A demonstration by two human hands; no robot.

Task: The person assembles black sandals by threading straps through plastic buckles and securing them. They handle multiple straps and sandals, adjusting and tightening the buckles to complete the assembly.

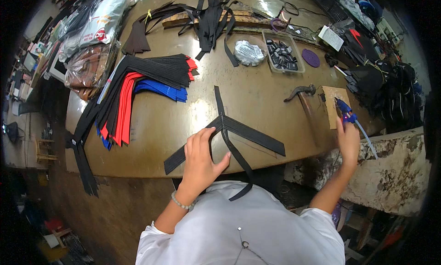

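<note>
A black V-shaped strap piece (pixel 255 134) lies near the table's front edge, with a narrow black strip (pixel 236 152) crossing its peak and hanging over the edge. Across the left arm of the V rests my left hand (pixel 200 150), fingers stretched out and thumb apart, pressing lightly on it. Far to the right, my right hand (pixel 349 139) is closed at a blue hot glue gun (pixel 345 111), whose pale glue stick sticks out behind. The gun's nozzle end is over a piece of brown cardboard (pixel 330 116). My palm partly hides the grip.
A hammer (pixel 304 95) lies left of the cardboard. Behind are a clear box (pixel 299 67) of small black buckles, a plastic-wrapped bundle (pixel 249 53) and a purple disc (pixel 311 58). Stacked black, red and blue strips (pixel 151 67) lie left, beside bagged goods (pixel 94 26).
</note>
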